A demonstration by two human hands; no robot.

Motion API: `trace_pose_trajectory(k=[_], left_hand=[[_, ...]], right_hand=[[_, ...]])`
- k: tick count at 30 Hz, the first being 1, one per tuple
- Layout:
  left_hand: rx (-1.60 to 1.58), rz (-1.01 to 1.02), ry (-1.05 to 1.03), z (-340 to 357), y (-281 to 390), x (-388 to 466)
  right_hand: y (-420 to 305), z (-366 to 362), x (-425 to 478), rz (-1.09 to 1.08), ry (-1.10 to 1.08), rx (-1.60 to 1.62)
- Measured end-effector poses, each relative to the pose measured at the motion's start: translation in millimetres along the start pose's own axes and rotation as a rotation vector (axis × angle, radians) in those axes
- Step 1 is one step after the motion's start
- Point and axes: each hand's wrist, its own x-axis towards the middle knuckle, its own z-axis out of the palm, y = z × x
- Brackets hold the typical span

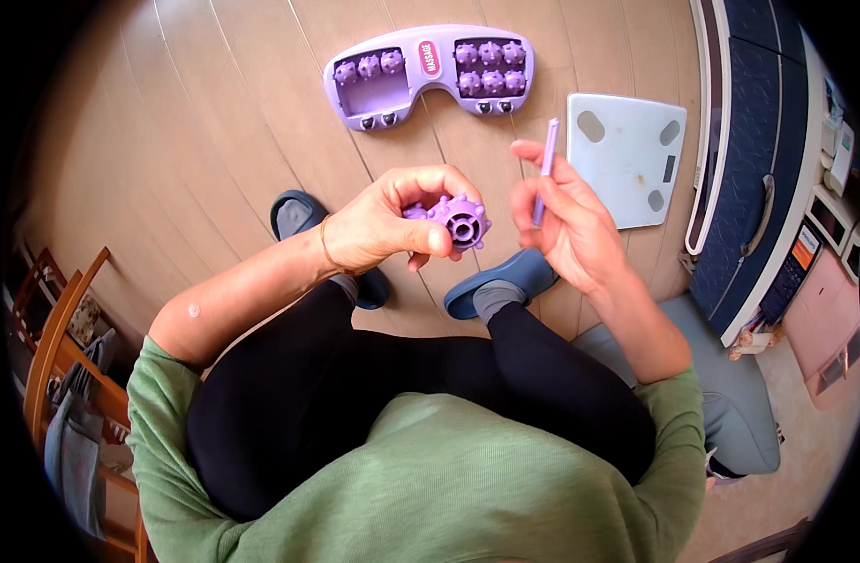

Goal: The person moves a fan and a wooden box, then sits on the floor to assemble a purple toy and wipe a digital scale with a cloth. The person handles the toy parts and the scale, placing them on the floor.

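Observation:
My left hand (409, 218) is closed around purple knobbed massage rollers (464, 224); the end one faces up with its round hub hole showing, and my fingers hide part of the others. To the right, my right hand (560, 211) holds a thin purple plastic rod (548, 169) nearly upright between thumb and fingers, apart from the rollers. Beyond both hands a purple foot massager base (430, 86) lies on the floor. Its right bay holds two rows of knobbed rollers (491, 68). Its left bay has one row of rollers (369, 67) along the far side and a bare purple floor nearer me.
A white bathroom scale (623, 158) lies on the wood-look floor to the right, beside a dark blue cabinet (746, 155). Blue slippers (504, 281) are near my feet. A grey-blue cushioned seat (725, 394) is at the right, a wooden chair (57, 338) at the left.

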Motion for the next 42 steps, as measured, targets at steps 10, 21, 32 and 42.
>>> trace_pose_trajectory(k=[10, 21, 32, 42], left_hand=[[0.138, 0.106, -0.003, 8, 4, 4], [0.294, 0.198, 0.146, 9, 4, 2], [1.053, 0.594, 0.266, 27, 21, 6], [0.558, 0.346, 0.064, 29, 19, -8]], right_hand=[[-25, 18, -39, -0.461, -0.273, -1.090], [-24, 21, -40, -0.678, -0.093, -1.360], [-17, 18, -27, -0.645, -0.157, -1.330], [-14, 2, -22, -0.279, -0.286, -0.615]])
